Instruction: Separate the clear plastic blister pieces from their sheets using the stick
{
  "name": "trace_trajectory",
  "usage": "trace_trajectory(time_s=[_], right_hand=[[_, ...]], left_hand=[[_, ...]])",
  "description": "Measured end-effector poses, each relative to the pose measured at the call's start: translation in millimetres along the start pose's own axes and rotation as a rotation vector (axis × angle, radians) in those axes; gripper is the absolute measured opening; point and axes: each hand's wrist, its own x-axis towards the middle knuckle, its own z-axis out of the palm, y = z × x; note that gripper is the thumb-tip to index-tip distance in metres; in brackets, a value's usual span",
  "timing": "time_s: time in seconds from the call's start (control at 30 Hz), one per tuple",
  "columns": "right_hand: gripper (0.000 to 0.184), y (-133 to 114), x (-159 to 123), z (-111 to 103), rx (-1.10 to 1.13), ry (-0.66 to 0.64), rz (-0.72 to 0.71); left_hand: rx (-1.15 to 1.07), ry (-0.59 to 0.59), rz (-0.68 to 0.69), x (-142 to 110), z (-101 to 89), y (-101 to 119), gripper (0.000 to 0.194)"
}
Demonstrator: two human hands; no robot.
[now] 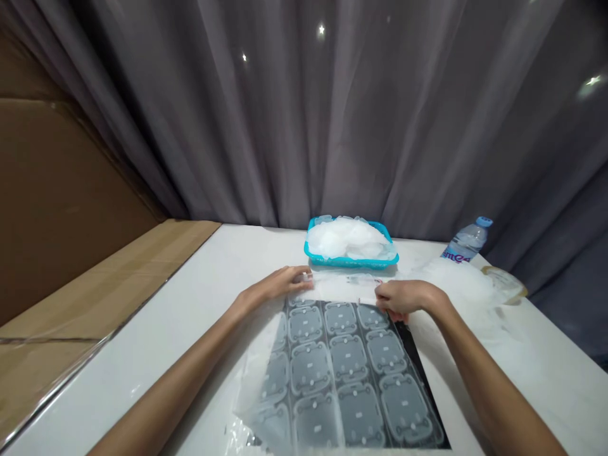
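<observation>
A dark sheet (349,358) with rows of pale rounded squares lies flat on the white table in front of me. Clear plastic film (280,380) covers much of it and spreads past its left side. At its far left corner, my left hand (297,280) pinches the edge of the film between thumb and fingers. My right hand (396,297) is closed on the far right part of the film, with its fingers curled under. A whitish strip of the film (342,288) stretches between both hands. Whether the sheet lies inside or under the film, I cannot tell.
Beyond my hands, a turquoise basket (351,261) holds a heap of white, filmy material (344,235). A labelled water bottle (468,240) leans at the back right, beside more crumpled clear plastic (460,282). Cardboard (109,272) borders the table's left side; a grey curtain (285,126) hangs behind.
</observation>
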Motion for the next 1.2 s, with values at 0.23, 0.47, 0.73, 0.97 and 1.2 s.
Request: trace_trajectory(time_s=[0.23, 0.47, 0.73, 0.97, 1.2], right_hand=[[0.027, -11.3, 5.6, 2.6, -0.080, 0.106, 0.028], [0.033, 6.3, 28.8, 6.3, -0.222, 0.511, 0.104], [0.032, -0.7, 35.3, 18.9, -0.292, 0.543, 0.090], [0.034, 6.9, 29.5, 12.3, -0.302, 0.488, 0.113], [0.029, 6.8, 27.3, 15.3, -0.162, 0.522, 0.060]], left_hand=[[0.026, -0.103, 0.061, -1.7, -7.9, 8.7, 0.043], [0.137, -0.054, 0.043, -4.0, -11.5, 13.6, 0.044], [0.239, 0.017, -0.091, -8.2, -13.5, 2.4, 0.057], [0.220, 0.011, -0.284, -29.6, -27.3, -21.3, 0.066], [0.281, 0.263, -0.368, -105.1, -16.1, -9.2, 0.053]])
